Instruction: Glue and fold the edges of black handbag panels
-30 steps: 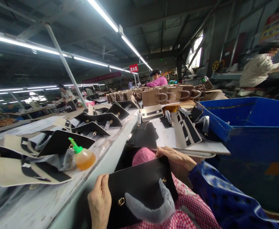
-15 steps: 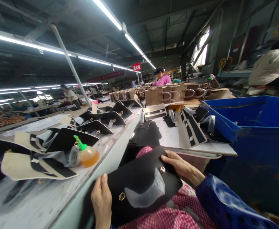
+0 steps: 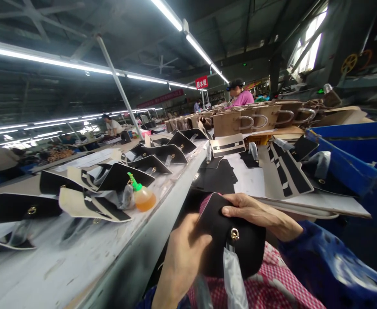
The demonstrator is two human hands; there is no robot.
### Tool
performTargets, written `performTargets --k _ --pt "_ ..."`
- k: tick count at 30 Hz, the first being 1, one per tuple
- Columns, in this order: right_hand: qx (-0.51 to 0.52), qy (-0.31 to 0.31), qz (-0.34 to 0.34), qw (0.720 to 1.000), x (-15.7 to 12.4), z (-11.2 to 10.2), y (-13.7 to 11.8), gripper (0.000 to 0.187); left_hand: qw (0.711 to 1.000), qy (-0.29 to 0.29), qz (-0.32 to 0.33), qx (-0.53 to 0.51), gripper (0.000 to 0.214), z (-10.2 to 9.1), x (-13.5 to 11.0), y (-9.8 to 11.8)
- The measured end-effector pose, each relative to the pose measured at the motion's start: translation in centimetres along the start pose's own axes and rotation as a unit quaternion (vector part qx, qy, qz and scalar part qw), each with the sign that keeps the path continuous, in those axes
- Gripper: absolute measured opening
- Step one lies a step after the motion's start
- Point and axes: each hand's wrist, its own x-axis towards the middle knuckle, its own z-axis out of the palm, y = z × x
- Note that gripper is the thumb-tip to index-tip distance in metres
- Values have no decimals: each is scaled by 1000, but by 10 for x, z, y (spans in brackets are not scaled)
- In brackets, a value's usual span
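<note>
A black bag panel (image 3: 217,223) is held in front of my lap, bent so that its left part turns away. It carries a gold ring fitting (image 3: 234,234) and a handle wrapped in clear plastic (image 3: 235,274), which hangs down. My right hand (image 3: 253,212) is closed on the panel's top edge, thumb on the front face. At the left side my left hand (image 3: 185,253) is closed around the panel, its thumb across the front and its other fingertips partly hidden. Below the panel shows a red-and-white checked apron (image 3: 281,274).
On the left bench (image 3: 62,266) lie several black and beige bag panels (image 3: 92,204) and a glue bottle (image 3: 144,199) with a green nozzle. More panels (image 3: 285,171) lie on the board ahead. Brown bags (image 3: 229,123) stand behind. A blue bin (image 3: 352,146) is at right; a co-worker (image 3: 244,98) is beyond.
The panel has gone from nearly flat to bent, and its handle now hangs down. My left hand has moved right, closer to my right hand. The view has swung left.
</note>
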Motion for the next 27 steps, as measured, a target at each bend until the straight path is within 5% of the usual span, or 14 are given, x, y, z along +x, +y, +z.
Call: performTargets --k 4,12,19,22,27 --pt "61 9 22 998 4 6 5 36 999 27 -19 -15 13 -1 -1 2" --pt "-3 26 9 1000 2 9 6 41 999 28 1 -19 12 4 11 -11" --pt "-53 65 -35 996 -2 19 5 35 996 81 -10 27 39 12 15 -9" --pt "-33 111 -24 993 -2 21 3 36 999 38 -14 -12 31 6 12 -2" --pt "55 69 3 996 0 18 6 40 997 -51 10 -64 21 -10 -1 6"
